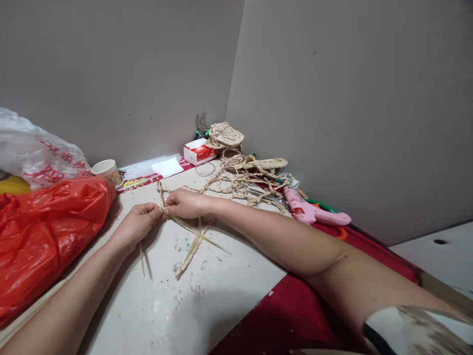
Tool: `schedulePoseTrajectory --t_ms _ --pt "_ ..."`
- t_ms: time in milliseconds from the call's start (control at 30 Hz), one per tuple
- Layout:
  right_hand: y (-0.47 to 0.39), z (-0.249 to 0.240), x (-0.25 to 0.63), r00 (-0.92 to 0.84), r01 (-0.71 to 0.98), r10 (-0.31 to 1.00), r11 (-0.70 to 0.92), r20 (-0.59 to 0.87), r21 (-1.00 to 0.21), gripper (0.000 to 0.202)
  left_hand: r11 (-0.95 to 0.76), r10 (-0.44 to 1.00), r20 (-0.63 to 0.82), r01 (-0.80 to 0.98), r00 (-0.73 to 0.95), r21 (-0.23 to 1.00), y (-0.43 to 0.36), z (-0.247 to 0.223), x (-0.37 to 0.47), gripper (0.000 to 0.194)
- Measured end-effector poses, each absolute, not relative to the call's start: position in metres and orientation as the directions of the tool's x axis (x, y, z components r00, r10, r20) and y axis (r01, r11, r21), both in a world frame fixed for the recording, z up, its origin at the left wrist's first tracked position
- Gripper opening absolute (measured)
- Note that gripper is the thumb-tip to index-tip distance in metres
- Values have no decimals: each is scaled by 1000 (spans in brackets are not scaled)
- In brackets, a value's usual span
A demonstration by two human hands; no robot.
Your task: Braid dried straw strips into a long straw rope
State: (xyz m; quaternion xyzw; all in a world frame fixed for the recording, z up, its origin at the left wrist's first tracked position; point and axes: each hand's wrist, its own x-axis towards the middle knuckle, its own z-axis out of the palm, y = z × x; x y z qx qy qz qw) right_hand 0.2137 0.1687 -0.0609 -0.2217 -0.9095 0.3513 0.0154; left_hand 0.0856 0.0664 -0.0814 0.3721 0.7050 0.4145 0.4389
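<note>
White tabletop [166, 310], straw braid [161, 194] between left hand [137, 223] and right hand [187, 203]

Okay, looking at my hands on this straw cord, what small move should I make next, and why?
Perhaps twist the loose strand with your right hand while the left hand pinches the straw cord: both hands meet at the cord, and that strand sticks out past them with its far end free.
</note>
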Motion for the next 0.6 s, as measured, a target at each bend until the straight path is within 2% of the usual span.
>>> schedulePoseTrajectory --t_ms 167,267,400,467,600 --pt "172 -53 217 -897 418 418 689 -146 -593 15 394 873 -296 202 -387 897 68 -85 84 20" --pt "173 -46 219 -887 435 425 645 -178 -629 17 386 875 -283 213 -393 898 67 -85 86 21" --pt "160 -44 220 -923 363 344 629 -174 -687 21 352 890 -276 159 -364 923 65 -82 86 20" --pt "149 -45 220 -930 354 327 674 -167 -649 21 346 891 -299 86 -341 934 65 -80 86 20" --pt "133 -47 220 -927 372 353 809 -129 -454 25 338 897 -349 -89 -271 937 64 -79 85 30"
